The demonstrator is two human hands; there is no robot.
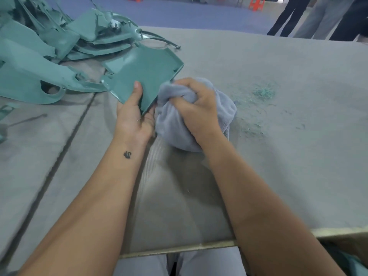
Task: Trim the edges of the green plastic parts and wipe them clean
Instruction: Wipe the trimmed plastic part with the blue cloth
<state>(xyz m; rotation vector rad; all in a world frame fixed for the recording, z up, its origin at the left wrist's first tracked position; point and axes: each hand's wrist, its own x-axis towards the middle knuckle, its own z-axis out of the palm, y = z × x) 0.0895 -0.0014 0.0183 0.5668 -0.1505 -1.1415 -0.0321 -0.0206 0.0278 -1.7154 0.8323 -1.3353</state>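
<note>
1. Head view, nearest at 6 o'clock: the person's lap in pale trousers, then the table edge; two bare forearms reach up toward the centre.
2. Left hand, just left of centre, grips the near corner of one green panel: thumb lies flat on top, fingers curl under the edge. The panel is tilted, its far end toward 12 o'clock.
3. Right hand, just right of centre, is clenched round one bunched grey cloth, which touches the panel's right edge at its near end. I judge this to be the wiping step.
4. Handling, as a judgement: the panel looks thin, stiff and light, with a glossy face that could slip under a thumb. A raised rim runs round it, so a corner or the rim gives the surest hold; freshly trimmed edges may be sharp. The cloth is soft and folds over an edge easily.
5. At 3 o'clock, green shavings lie scattered on the table, in one denser tuft and a thinner patch nearer.
6. At 10 to 11 o'clock sits a pile of green parts with ragged flash; they overlap too much to count.
7. At 1 o'clock, beyond the table, legs of standing people and orange stools show.
</note>
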